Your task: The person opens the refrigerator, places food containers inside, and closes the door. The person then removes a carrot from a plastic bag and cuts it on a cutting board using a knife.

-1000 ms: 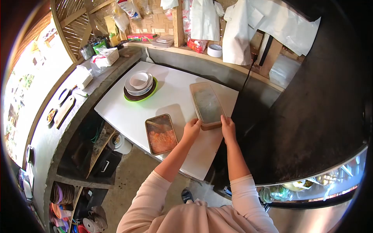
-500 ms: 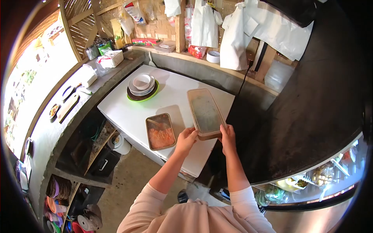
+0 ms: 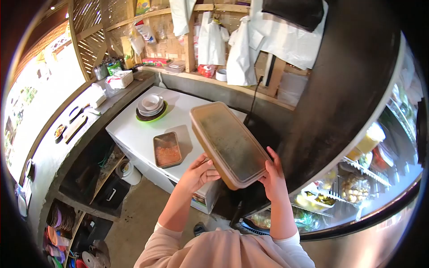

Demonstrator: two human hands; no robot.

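Observation:
A long rectangular plastic food container (image 3: 229,142) with a translucent lid is up in the air, tilted, between my hands. My left hand (image 3: 199,173) grips its left side, fingers curled at the lower edge. At the near right corner, my right hand (image 3: 274,175) has its thumb and fingers around the rim. The contents look dark and blurred through the lid. Left of it, a smaller open container of orange-red food (image 3: 167,154) rests on the white chest freezer (image 3: 129,117), with a utensil inside.
Stacked bowls and plates (image 3: 151,103) sit on the freezer's far part. To my right a fridge stands open, its dark door (image 3: 339,98) beside me and shelves holding bagged food (image 3: 355,187). A concrete counter (image 3: 85,129) runs along the left, with a chopping board (image 3: 75,128).
The lidded container has risen off the freezer top and come closer to me, still in both hands. My view has turned right, showing more of the fridge shelves.

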